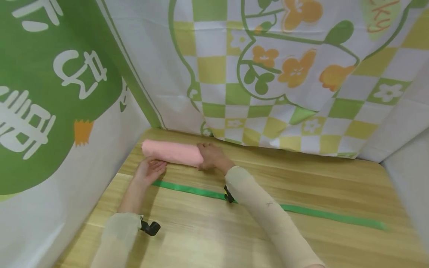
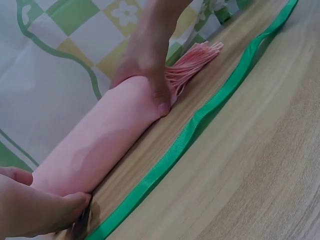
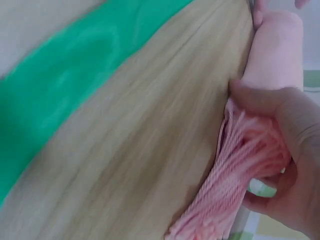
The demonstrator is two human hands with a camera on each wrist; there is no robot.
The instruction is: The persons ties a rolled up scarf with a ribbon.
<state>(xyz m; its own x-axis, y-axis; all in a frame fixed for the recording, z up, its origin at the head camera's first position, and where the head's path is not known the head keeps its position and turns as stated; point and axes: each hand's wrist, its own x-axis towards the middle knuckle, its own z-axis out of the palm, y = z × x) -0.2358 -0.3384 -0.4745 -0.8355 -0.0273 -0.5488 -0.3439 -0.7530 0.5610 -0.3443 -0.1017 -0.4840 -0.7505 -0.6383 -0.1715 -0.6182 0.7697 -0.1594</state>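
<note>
A rolled pink scarf lies near the back left of the wooden table. Its right end carries a tasselled fringe, which also shows in the left wrist view beyond the right hand. My right hand grips the roll at that fringed end, the thumb on the near side and the fingers round the far side. At the other end, my left hand has loosely extended fingers touching the roll's near lower side. A green ribbon stretches across the table in front of the roll.
Behind the table hangs a checked green and yellow cloth with flower prints. A white and green cloth covers the left side. Black wrist mounts stick out from both sleeves.
</note>
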